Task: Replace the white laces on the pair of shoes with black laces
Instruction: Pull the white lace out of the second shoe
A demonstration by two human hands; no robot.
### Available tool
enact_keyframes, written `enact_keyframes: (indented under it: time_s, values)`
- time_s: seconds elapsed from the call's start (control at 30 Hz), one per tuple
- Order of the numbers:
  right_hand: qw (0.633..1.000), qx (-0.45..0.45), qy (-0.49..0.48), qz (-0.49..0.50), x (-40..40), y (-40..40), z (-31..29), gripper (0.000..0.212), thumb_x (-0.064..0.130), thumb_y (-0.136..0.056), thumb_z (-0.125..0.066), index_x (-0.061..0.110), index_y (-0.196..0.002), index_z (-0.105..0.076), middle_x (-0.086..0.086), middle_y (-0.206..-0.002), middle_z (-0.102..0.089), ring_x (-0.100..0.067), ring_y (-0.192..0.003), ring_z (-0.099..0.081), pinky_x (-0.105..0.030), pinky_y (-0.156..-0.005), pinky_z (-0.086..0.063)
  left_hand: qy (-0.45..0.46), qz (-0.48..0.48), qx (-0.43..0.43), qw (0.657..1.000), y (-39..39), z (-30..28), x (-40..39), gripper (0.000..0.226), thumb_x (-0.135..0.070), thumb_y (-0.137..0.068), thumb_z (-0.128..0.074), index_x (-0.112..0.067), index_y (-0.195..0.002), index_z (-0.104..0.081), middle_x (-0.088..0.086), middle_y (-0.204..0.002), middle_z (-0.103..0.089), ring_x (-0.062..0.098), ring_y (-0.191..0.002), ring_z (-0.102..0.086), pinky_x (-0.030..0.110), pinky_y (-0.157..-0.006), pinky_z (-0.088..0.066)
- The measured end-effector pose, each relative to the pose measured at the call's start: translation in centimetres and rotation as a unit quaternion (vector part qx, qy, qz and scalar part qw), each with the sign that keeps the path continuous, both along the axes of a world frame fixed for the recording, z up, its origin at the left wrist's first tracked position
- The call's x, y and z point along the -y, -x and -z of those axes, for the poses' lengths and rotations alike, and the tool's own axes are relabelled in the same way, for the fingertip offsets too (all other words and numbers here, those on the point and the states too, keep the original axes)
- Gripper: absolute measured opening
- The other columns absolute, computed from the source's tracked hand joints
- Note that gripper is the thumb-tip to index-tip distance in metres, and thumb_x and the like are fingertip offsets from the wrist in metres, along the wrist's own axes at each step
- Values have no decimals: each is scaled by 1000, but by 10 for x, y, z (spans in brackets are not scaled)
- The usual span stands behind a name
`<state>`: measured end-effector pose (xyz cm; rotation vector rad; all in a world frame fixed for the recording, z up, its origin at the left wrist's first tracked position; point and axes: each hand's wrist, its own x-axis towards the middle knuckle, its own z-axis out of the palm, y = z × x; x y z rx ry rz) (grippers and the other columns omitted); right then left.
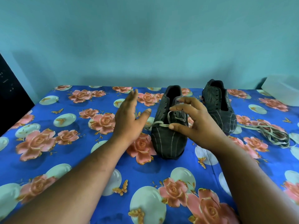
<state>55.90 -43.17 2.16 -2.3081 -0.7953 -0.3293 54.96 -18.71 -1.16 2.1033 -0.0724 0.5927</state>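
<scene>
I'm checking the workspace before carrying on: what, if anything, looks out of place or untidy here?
A loose white lace lies in a tangled heap on the bedsheet, right of the far shoe, which shows bare eyelets. The near shoe is only half unlaced, its lace trailing off the left side. Nothing looks damaged.

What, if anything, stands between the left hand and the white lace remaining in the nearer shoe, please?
Nothing visible does. The left hand hovers open beside the nearer shoe; its white lace trails toward that hand over bare floral cloth.
</scene>
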Motion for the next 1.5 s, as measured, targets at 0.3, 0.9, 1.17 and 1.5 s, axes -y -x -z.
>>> enact_keyframes:
  time_s: [0.3,0.9,1.17,1.5]
  values:
    - [997,64,42,12,-17,7,3,30,61,-85,-58,37,-92,-76,14,-106,-54,-16,-116,-46,-54,-95,-44,-93,215,-68,970,12,5,14,91,-84,-77,-56,-40,-155,-36,-15,-165,-28,2,-152,-23,47,-125,-23]
    - [848,-104,-501,137,8,2,-31,18,32,-96,-62,27,-79,-63,-3,-87,-63,-19,-84,-56,-36,-75,-46,-151,153,-128,968,17,0,19,94,-89,-66,-46,-54,-152,-29,-24,-164,-21,5,-152,-20,57,-123,5]
    - [982,123,-47,137,-7,6,-10,33,48,-91,-64,29,-117,-68,3,-123,-57,-23,-122,-46,-40,-103,-36,-144,157,-138,967,18,-1,18,92,-89,-67,-47,-57,-151,-27,-27,-164,-20,3,-151,-20,58,-123,3]
    - [984,144,92,49,-26,12,-1,28,54,-88,-54,36,-93,-76,13,-117,-62,-22,-126,-44,-40,-100,-26,-146,163,-142,965,19,-2,19,91,-88,-69,-48,-58,-152,-23,-24,-165,-19,4,-152,-19,57,-124,3]
